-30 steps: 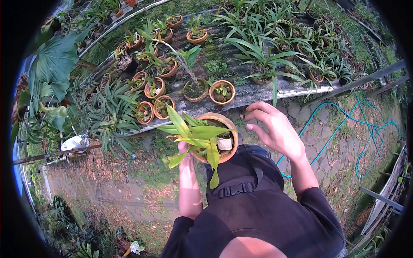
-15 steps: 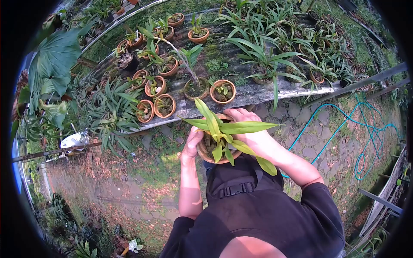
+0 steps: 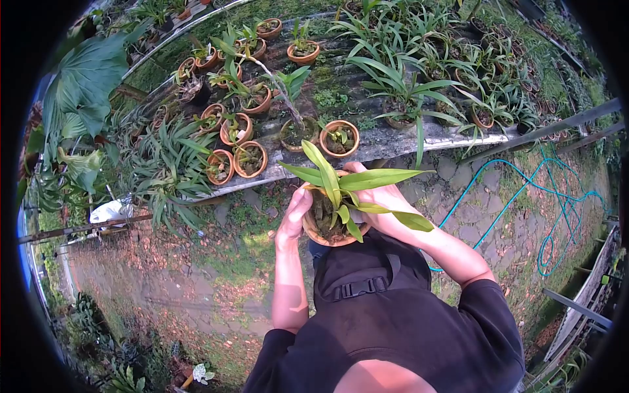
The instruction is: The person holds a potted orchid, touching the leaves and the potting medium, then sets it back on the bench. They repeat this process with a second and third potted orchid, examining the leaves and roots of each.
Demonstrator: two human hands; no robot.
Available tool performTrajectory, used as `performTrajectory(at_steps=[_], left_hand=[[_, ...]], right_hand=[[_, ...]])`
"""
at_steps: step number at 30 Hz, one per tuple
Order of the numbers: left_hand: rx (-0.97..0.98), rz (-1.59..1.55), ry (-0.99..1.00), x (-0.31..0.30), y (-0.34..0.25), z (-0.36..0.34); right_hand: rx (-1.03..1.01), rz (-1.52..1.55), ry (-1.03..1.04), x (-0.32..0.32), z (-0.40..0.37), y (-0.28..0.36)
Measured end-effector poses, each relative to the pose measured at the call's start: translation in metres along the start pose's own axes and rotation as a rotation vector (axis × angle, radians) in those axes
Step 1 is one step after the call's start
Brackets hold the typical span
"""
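A terracotta pot (image 3: pixel 314 234) with a leafy orchid-like plant (image 3: pixel 333 183) is held in front of my body, just short of the bench edge. My left hand (image 3: pixel 296 213) is closed against the pot's left side, thumb near the rim. Around the far right side wraps my right hand (image 3: pixel 377 196), partly covered by the long green leaves. Dark, chunky potting material shows inside the pot. Beyond my hands, a small potted plant (image 3: pixel 339 139) stands at the bench's front edge, beside a pot with a bare leaning stem (image 3: pixel 280 92).
A corrugated bench (image 3: pixel 354 159) carries several terracotta pots (image 3: pixel 250 159) at left and dense strappy plants (image 3: pixel 406 98) at right. A teal hose (image 3: pixel 504 203) lies coiled on the stone paving to the right. Metal rails (image 3: pixel 544 131) jut in at right; a white bag (image 3: pixel 111 213) sits at left.
The pot has turned and tilted slightly in my hands, so its leaves have shifted up and right and more of the potting material shows. Both hands keep their hold.
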State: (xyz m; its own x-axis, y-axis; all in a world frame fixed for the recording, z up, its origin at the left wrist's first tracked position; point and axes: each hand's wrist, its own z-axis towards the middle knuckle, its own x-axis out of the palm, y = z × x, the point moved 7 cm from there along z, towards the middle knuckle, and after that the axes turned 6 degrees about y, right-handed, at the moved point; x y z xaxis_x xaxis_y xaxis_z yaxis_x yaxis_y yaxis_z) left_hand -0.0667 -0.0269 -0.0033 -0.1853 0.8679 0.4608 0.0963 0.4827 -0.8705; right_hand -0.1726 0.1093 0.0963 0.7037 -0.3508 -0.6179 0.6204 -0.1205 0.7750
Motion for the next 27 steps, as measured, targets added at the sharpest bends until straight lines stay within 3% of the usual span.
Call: performTrajectory(at_steps=[4, 8, 10, 15, 18, 20, 21, 24, 27], left_hand=[[0.012, -0.068, -0.059, -0.013, 0.009, -0.008], [0.063, -0.169, -0.097, -0.044, 0.033, -0.022], [0.031, -0.161, -0.063, -0.054, 0.036, -0.023], [0.064, -0.255, -0.105, -0.043, 0.028, -0.027], [0.062, -0.268, -0.108, -0.047, 0.031, -0.021], [0.071, -0.214, -0.230, -0.050, 0.033, -0.022], [0.056, -0.222, -0.178, -0.050, 0.031, -0.019], [0.023, -0.233, -0.252, -0.038, 0.027, -0.021], [-0.022, -0.215, -0.363, -0.021, 0.013, -0.025]], right_hand=[[-0.092, 0.052, -0.052, -0.015, -0.007, 0.012], [0.016, 0.229, -0.063, -0.047, -0.018, -0.003], [0.125, 0.175, -0.024, -0.061, -0.029, -0.013], [0.389, -0.491, 0.119, -0.081, -0.070, -0.030], [0.334, -0.235, -0.088, -0.086, -0.067, -0.032], [0.342, -0.106, -0.156, -0.083, -0.061, -0.036], [0.346, -0.044, -0.192, -0.083, -0.059, -0.036], [0.344, 0.028, -0.149, -0.079, -0.050, -0.024], [0.170, -0.012, -0.204, -0.075, -0.040, -0.013]])
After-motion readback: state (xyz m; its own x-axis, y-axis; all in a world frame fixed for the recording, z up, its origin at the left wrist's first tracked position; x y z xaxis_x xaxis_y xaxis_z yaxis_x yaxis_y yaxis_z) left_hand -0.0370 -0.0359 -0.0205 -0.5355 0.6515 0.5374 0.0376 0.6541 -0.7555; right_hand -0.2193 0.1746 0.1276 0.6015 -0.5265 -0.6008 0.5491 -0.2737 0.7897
